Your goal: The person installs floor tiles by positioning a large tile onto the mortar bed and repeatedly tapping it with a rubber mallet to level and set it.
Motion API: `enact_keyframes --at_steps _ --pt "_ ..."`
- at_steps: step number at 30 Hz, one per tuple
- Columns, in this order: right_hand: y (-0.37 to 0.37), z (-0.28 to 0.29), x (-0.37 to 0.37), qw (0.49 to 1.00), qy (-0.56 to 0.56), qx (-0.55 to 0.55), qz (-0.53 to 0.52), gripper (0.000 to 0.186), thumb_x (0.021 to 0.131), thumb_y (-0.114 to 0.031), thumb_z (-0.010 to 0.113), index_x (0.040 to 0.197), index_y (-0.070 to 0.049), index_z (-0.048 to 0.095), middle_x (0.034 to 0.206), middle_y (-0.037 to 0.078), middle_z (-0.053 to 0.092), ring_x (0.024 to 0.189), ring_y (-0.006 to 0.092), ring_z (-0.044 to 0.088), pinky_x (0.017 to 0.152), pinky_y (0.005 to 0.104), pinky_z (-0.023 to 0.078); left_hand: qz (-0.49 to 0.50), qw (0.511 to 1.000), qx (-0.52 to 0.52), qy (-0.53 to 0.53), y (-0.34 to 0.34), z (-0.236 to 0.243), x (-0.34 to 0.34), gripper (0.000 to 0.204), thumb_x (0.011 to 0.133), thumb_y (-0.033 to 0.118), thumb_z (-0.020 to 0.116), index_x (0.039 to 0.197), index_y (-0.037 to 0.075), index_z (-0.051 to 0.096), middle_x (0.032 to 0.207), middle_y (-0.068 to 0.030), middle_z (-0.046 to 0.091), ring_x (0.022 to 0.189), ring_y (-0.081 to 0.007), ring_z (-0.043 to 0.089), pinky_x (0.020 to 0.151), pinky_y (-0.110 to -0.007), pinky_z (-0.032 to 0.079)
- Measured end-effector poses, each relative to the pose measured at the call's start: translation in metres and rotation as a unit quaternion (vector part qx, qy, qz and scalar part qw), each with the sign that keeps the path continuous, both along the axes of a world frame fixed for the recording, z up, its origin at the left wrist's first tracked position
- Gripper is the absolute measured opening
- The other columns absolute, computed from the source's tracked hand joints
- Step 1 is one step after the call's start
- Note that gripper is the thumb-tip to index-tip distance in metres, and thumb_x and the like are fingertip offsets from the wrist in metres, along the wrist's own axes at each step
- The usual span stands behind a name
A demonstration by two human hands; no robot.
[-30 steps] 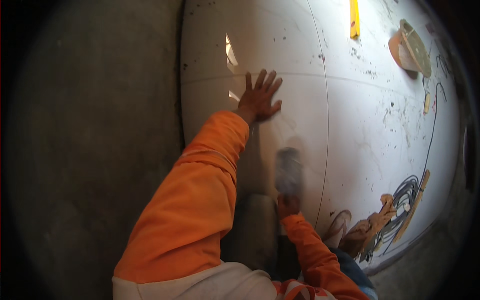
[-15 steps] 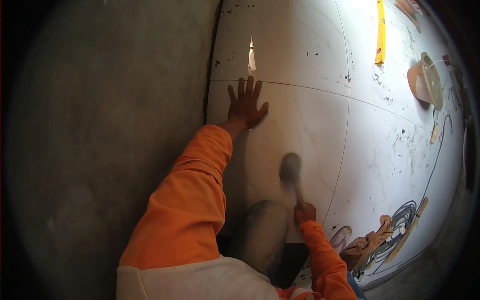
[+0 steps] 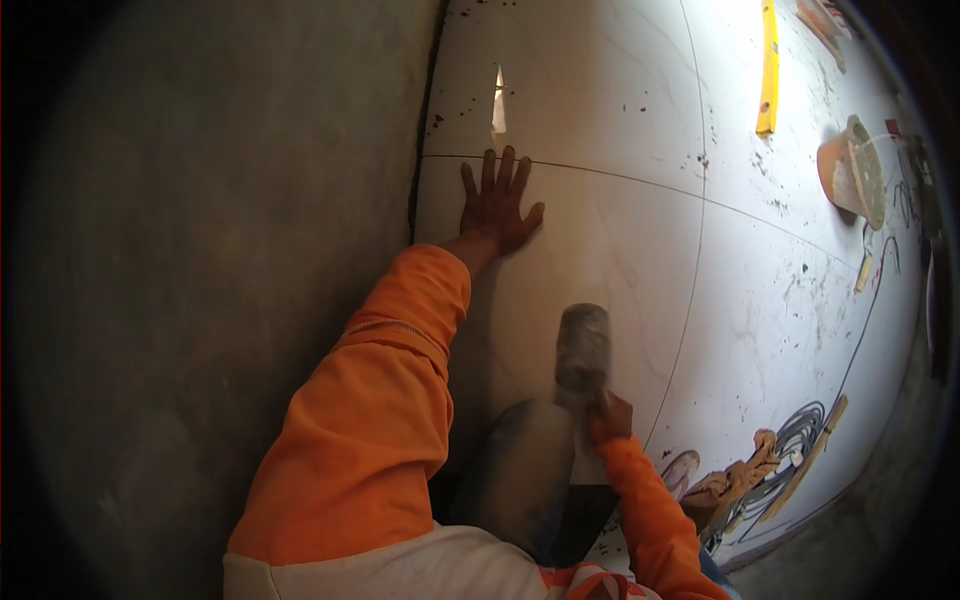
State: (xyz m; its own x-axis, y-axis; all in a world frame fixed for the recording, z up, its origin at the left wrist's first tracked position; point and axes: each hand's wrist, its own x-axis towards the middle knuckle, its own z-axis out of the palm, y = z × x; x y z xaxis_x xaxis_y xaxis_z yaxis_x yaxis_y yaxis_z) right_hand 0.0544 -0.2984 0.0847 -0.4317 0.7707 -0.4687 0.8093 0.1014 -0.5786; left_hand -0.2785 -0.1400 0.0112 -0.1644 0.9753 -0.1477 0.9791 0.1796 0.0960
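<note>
My left hand (image 3: 500, 210) lies flat with fingers spread on a large white marbled floor tile (image 3: 640, 270), its fingertips at the joint with the tile beyond. In my right hand (image 3: 609, 417) is the handle of a mallet, fingers wrapped round it. The mallet's dark, bulky head (image 3: 583, 347) is raised over the same tile, slightly blurred, between my hand and the tile's middle. My knee (image 3: 530, 450) is beside the mallet, at the tile's near edge. The orange sleeves of both arms reach in from below.
A grey wall (image 3: 220, 250) runs along the left of the tiles. On the right are a yellow spirit level (image 3: 768, 70), an orange bucket (image 3: 838, 170) tipped on its side, a coil of grey cable (image 3: 800, 432), a wooden strip (image 3: 806, 458) and crumpled brown paper (image 3: 740, 475).
The mallet head has tilted up and back toward my right hand, off the tile. My left hand stays spread in the same place on the tile.
</note>
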Motion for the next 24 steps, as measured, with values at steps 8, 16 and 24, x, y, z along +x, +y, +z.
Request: enact_keyframes --at_steps 8,16,24 --pt "0.014 0.0 -0.005 0.997 -0.062 0.006 0.044 0.015 0.077 -0.022 0.065 0.085 -0.009 0.061 0.07 0.017 0.063 0.068 0.0418 0.062 0.064 0.052 0.049 0.004 1.0 -0.022 -0.001 0.002 0.005 -0.004 0.078 0.092 0.055 0.038 0.152 0.011 0.014 0.159 -0.0146 0.007 0.146 -0.0374 0.003 0.113 -0.064 0.002" --pt "0.067 0.013 0.008 0.977 0.007 0.044 0.208 0.023 0.072 -0.028 0.07 0.088 -0.012 0.063 0.072 0.009 0.067 0.073 0.0316 0.067 0.065 0.0427 0.054 -0.005 1.0 0.005 -0.007 0.018 0.005 0.001 0.076 0.093 0.055 0.035 0.153 0.012 0.013 0.159 -0.0135 0.007 0.146 -0.0366 0.002 0.113 -0.064 0.002" --pt "0.093 -0.004 0.011 0.938 0.111 0.136 0.3 0.024 0.074 -0.029 0.069 0.091 -0.013 0.065 0.078 0.007 0.066 0.076 0.0323 0.065 0.07 0.0451 0.053 -0.008 1.0 0.019 0.003 0.026 0.008 -0.003 0.076 0.093 0.056 0.034 0.153 0.012 0.013 0.159 -0.0136 0.008 0.146 -0.0366 0.002 0.113 -0.063 0.002"
